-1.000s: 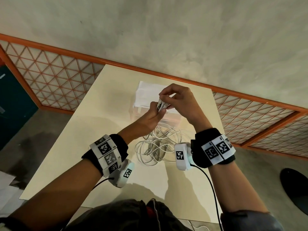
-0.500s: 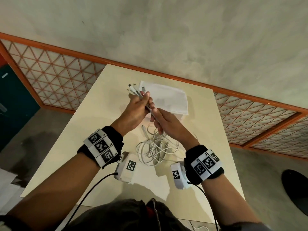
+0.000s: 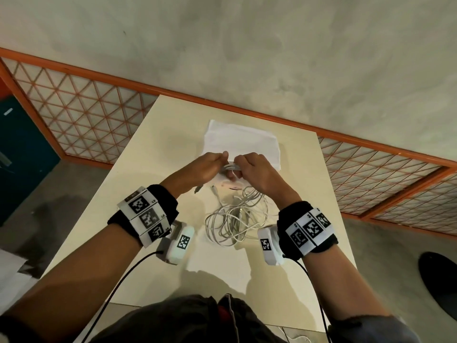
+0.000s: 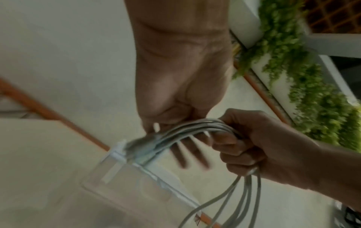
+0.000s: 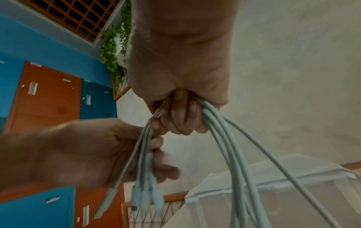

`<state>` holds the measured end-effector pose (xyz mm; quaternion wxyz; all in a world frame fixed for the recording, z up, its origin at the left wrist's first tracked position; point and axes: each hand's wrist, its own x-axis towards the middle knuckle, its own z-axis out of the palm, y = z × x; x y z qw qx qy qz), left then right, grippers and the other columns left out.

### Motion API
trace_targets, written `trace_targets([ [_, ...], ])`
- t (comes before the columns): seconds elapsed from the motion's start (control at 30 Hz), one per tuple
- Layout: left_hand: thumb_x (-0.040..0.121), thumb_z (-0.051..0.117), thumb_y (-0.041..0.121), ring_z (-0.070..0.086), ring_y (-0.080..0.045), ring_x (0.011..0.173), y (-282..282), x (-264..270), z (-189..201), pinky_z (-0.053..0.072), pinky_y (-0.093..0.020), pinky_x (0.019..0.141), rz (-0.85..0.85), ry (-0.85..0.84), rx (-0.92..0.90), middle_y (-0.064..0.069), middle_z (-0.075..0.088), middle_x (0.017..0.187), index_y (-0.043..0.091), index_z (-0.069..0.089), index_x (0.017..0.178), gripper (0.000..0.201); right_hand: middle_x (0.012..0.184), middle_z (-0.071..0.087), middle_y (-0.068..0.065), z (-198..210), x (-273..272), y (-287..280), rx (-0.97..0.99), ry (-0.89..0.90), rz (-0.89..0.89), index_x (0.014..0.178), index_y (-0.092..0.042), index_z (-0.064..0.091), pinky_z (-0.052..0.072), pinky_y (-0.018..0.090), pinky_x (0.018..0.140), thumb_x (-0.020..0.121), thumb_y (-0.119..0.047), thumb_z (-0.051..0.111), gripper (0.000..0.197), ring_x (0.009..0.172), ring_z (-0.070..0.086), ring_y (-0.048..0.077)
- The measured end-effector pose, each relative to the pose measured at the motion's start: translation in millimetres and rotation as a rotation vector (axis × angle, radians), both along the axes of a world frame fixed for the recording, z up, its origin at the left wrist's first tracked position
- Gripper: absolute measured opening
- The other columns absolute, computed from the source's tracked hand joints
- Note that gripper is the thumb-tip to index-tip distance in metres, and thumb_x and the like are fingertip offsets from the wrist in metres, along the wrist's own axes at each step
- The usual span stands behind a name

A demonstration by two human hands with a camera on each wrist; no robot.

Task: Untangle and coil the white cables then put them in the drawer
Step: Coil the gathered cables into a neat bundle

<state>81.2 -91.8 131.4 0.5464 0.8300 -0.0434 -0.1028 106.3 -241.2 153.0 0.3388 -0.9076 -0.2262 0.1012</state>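
Note:
Several white cables [image 3: 231,167] run as a short bundle between my two hands above the cream table [image 3: 148,194]. My right hand [image 3: 249,167] grips the bundle in a fist [image 5: 181,115]. The strands [image 5: 224,138] fall from it to a loose tangle [image 3: 235,219] on the table. My left hand [image 3: 212,164] holds the bundle just left of the right hand. The connector ends [image 5: 144,199] dangle past its fingers [image 5: 156,141], which are blurred. The translucent drawer box [image 3: 242,144] with a white top stands just beyond both hands.
A loose plug end [image 3: 215,190] lies on the table under my hands. An orange-framed lattice railing [image 3: 86,120] runs behind the table. Blue lockers [image 3: 19,157] stand at the far left. A dark round object [image 3: 440,280] sits on the floor at the right.
My left hand has dropped from its raised position at the far left. My right hand has risen to meet it. Both now hold the bundle level in front of the drawer box.

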Motion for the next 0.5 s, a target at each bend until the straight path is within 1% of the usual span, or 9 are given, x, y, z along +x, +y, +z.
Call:
trace_targets([
  [0.03,0.104,0.027,0.031,0.062,-0.008,0.06,0.3,-1.7,0.3,0.047,-0.026,0.072,0.003,0.054,-0.125,-0.004,0.062,0.063,0.008,0.059,0.072,0.051,0.053,0.046,-0.004,1.5,1.5,-1.9,0.002,-0.006,0.015,0.055,-0.012,0.046,0.029,0.029,0.06,0.096,-0.011,0.036,0.042,0.056,0.043,0.015],
  [0.07,0.104,0.026,0.032,0.057,-0.009,0.046,0.6,-2.1,-0.9,0.046,-0.026,0.064,0.023,0.099,-0.216,0.0,0.054,0.05,0.008,0.055,0.068,0.052,0.054,0.046,-0.002,3.6,1.6,-2.1,-0.008,-0.003,0.026,0.057,-0.011,0.046,0.029,0.031,0.061,0.096,-0.01,0.036,0.04,0.057,0.042,0.017],
  [0.13,0.103,0.027,0.036,0.037,-0.007,0.032,-1.5,-6.1,0.6,0.046,-0.026,0.056,0.027,0.167,-0.297,0.007,0.037,0.043,0.01,0.046,0.065,0.05,0.056,0.044,-0.003,4.8,1.4,-1.8,-0.011,0.032,0.047,0.059,-0.012,0.044,0.032,0.03,0.057,0.097,-0.009,0.037,0.039,0.056,0.041,0.016],
  [0.2,0.101,0.029,0.043,0.021,-0.006,0.033,-2.4,-8.9,3.5,0.037,-0.02,0.042,-0.006,0.224,-0.317,0.009,0.026,0.042,0.015,0.038,0.061,0.05,0.052,0.043,-0.004,3.9,4.6,-2.0,0.06,0.147,0.004,0.056,-0.014,0.043,0.032,0.022,0.05,0.097,-0.013,0.037,0.042,0.047,0.039,0.01],
  [0.27,0.1,0.033,0.045,0.016,-0.006,0.035,0.1,-9.1,9.9,0.023,-0.018,0.036,0.011,0.255,-0.377,0.01,0.022,0.042,0.018,0.032,0.057,0.05,0.041,0.038,0.0,3.2,7.4,-5.6,0.195,0.241,-0.008,0.049,-0.01,0.041,0.034,0.023,0.045,0.097,-0.02,0.037,0.05,0.036,0.036,0.012],
  [0.3,0.1,0.034,0.044,0.015,-0.006,0.034,2.9,-7.6,13.2,0.019,-0.018,0.035,0.027,0.249,-0.435,0.01,0.021,0.041,0.019,0.03,0.056,0.05,0.037,0.034,0.004,1.8,7.9,-8.9,0.244,0.293,0.008,0.046,-0.009,0.038,0.039,0.025,0.048,0.099,-0.024,0.035,0.055,0.033,0.039,0.017],
  [0.37,0.099,0.036,0.042,0.015,-0.004,0.032,9.7,-3.3,20.8,0.017,-0.017,0.034,0.057,0.224,-0.554,0.011,0.02,0.039,0.019,0.029,0.057,0.049,0.036,0.028,0.007,-4.3,7.4,-17.2,0.315,0.385,0.048,0.044,-0.009,0.032,0.047,0.034,0.064,0.1,-0.031,0.028,0.061,0.037,0.043,0.025],
  [0.43,0.099,0.035,0.042,0.014,-0.004,0.032,15.2,0.5,25.3,0.017,-0.017,0.033,0.082,0.208,-0.579,0.011,0.02,0.039,0.019,0.029,0.058,0.048,0.036,0.026,0.004,-14.1,6.2,-21.1,0.358,0.419,0.041,0.045,-0.012,0.029,0.047,0.042,0.075,0.099,-0.034,0.025,0.059,0.041,0.039,0.025],
  [0.5,0.099,0.035,0.043,0.014,-0.004,0.033,17.4,2.8,23.2,0.016,-0.017,0.033,0.106,0.212,-0.596,0.011,0.02,0.039,0.02,0.029,0.059,0.047,0.041,0.024,0.003,-23.6,7.1,-20.8,0.419,0.43,-0.008,0.048,-0.013,0.028,0.044,0.039,0.066,0.1,-0.037,0.027,0.058,0.041,0.032,0.022],
])
